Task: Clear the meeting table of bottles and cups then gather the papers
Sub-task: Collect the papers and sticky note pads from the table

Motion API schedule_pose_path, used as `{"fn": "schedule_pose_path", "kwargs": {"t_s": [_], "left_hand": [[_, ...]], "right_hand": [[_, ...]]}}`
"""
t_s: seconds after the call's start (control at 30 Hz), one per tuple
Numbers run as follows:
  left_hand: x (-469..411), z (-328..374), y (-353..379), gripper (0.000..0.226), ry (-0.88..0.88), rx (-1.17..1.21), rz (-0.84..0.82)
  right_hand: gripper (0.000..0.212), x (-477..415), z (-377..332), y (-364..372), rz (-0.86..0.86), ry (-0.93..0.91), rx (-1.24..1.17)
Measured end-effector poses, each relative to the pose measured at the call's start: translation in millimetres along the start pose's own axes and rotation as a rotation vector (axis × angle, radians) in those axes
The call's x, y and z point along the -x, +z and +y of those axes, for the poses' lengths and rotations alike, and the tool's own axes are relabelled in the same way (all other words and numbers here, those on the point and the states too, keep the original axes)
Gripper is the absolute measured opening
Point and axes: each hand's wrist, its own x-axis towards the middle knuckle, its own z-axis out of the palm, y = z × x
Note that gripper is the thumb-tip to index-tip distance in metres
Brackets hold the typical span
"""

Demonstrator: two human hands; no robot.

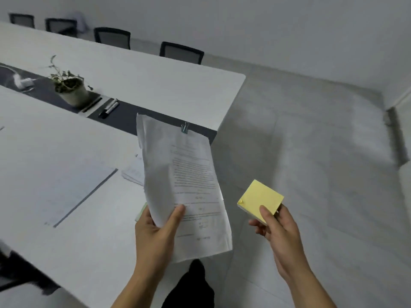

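Papers [189, 174], clipped at the top, are in the left hand [155, 236], whose fingers grip the lower corner just above the counter [55, 141] edge, and the right hand [278, 232] pinches a yellow note pad [260, 198]. No bottles or cups are visible on the counter, so I judge that part done; loose sheets [73, 192] lie there, not yet gathered.

Open over the floor [311, 141] right of the table [178, 85] end. Bare top at near left and along the far half. Blocked on the middle strip [129, 120] by plant [71, 87] and markers [110, 107]; near the corner by a flat sheet [73, 190] and a small pile [133, 173], partly behind held papers [186, 185].
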Motion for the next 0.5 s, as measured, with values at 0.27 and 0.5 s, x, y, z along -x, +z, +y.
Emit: {"fn": "schedule_pose_path", "kwargs": {"t_s": [0.27, 0.5], "left_hand": [[-84, -6, 18, 0.026, -0.133, 0.183, 0.221], [-151, -16, 33, 0.043, -0.246, 0.334, 0.21]], "right_hand": [[0.042, -114, -14, 72, -0.274, 0.298, -0.117], [0.041, -187, -33, 121, -0.385, 0.466, -0.033]]}}
